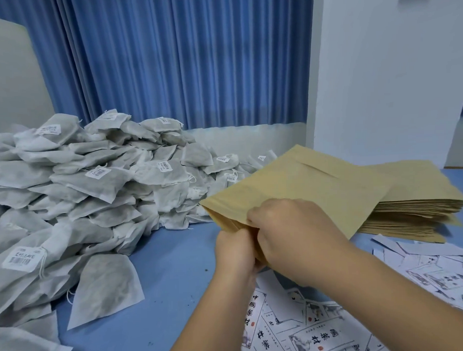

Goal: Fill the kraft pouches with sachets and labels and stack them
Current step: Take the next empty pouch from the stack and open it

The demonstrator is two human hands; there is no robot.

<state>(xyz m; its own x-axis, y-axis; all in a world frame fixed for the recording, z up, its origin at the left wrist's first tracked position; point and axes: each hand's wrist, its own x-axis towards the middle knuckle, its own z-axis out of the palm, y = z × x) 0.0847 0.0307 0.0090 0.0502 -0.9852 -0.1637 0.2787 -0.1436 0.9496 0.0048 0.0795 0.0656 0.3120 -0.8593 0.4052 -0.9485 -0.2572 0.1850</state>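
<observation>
Left hand (235,251) and right hand (287,226) meet at the mouth of one kraft pouch (304,183), held tilted above the blue table (163,282). Largest in view, the heap of sachets (94,180) fills the left side and looks hardly drawn upon. At right lies the stack of flat pouches (415,203), seemingly empty, and printed labels (309,322) are scattered near the front edge. No filled pouch is visible, so filling and stacking appear to lie almost wholly ahead; the step in hand seems to be opening the pouch. Right hand: fingers curled over the upper lip, pinching it. Left hand: fingers curled, pinching the lower lip just beside the right. Neither hand holds a sachet or label.
</observation>
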